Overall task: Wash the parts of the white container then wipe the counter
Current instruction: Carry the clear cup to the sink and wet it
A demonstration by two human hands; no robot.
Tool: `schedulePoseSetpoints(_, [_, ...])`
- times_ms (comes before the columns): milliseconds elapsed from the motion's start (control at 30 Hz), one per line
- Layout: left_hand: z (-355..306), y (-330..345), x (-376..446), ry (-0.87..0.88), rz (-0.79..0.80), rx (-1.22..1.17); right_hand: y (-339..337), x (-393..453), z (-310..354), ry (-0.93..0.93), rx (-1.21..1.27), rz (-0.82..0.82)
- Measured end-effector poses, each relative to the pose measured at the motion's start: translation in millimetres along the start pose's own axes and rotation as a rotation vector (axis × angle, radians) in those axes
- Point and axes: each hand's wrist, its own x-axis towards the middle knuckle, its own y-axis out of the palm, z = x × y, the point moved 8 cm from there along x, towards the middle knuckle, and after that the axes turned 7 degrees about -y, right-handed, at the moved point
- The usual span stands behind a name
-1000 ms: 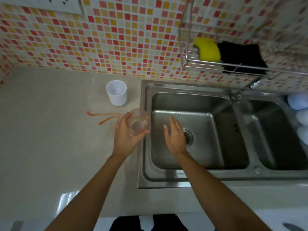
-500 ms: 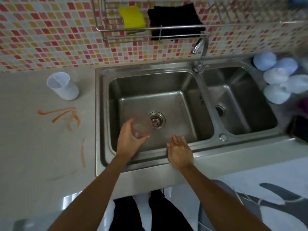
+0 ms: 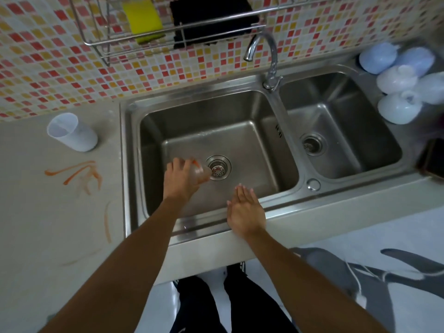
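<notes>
My left hand (image 3: pixel 181 179) grips a clear cup-shaped part (image 3: pixel 200 173) with an orange smear, held tipped over the drain (image 3: pixel 218 167) of the left sink basin (image 3: pixel 264 140). My right hand (image 3: pixel 245 210) hovers flat and open over the sink's front rim, holding nothing. The white container (image 3: pixel 72 135) stands upright on the counter (image 3: pixel 48 224) left of the sink. Orange streaks (image 3: pixel 79 174) mark the counter in front of it. The faucet (image 3: pixel 266 58) stands at the back between the two basins, with no water running.
A wire rack (image 3: pixel 168 37) on the tiled wall holds a yellow sponge (image 3: pixel 143 18) and a black cloth (image 3: pixel 211 18). The right basin (image 3: pixel 336 116) lies beyond the faucet. Several pale bowls (image 3: pixel 398 92) sit upside down at the far right, with a dark object (image 3: pixel 432 159) nearby.
My left hand carried the clear part from the counter's edge over the left basin and tipped it toward the drain. My right hand drew back to the front rim. The view shifted right.
</notes>
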Motion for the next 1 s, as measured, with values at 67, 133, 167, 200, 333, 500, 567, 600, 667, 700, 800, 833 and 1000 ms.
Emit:
schedulePoseSetpoints(67, [1, 2, 3, 0.011, 0.005, 0.065, 0, 0, 1, -0.001, 0.008, 0.005])
schedulePoseSetpoints(133, [1, 3, 5, 0.035, 0.021, 0.133, 1, 0, 1, -0.005, 0.006, 0.008])
schedulePoseSetpoints(167, [2, 2, 6, 0.051, 0.008, 0.167, 1, 0, 1, -0.005, 0.006, 0.008])
schedulePoseSetpoints(200, [2, 1, 7, 0.071, -0.004, 0.203, 1, 0, 1, -0.004, 0.007, 0.005])
schedulePoseSetpoints(333, [0, -2, 12, 0.09, -0.027, 0.368, 2, 1, 2, 0.009, 0.016, -0.006])
schedulePoseSetpoints(500, [-15, -16, 12, 0.183, -0.088, 0.561, 3, 1, 1, 0.006, 0.015, -0.018])
schedulePoseSetpoints(567, [-19, -23, 9, 0.207, -0.12, 0.629, 3, 2, 1, 0.01, 0.013, -0.033])
schedulePoseSetpoints(600, [-19, -26, 7, 0.217, -0.134, 0.65, 3, 1, 1, 0.013, 0.016, -0.04])
schedulePoseSetpoints(667, [-19, -28, 2, 0.244, -0.159, 0.674, 4, 2, 2, 0.004, 0.029, -0.05])
schedulePoseSetpoints(700, [-18, -28, 0, 0.265, -0.169, 0.687, 4, 2, 2, 0.0, 0.031, -0.054])
schedulePoseSetpoints(800, [-16, -26, -4, 0.338, -0.225, 0.709, 5, 1, 0, -0.001, 0.014, -0.104])
schedulePoseSetpoints(833, [-15, -27, -4, 0.355, -0.251, 0.721, 4, 2, 0, 0.001, 0.002, -0.129])
schedulePoseSetpoints(1000, [-10, -39, -6, 0.317, -0.225, 0.711, 5, 3, -3, 0.01, 0.024, -0.116])
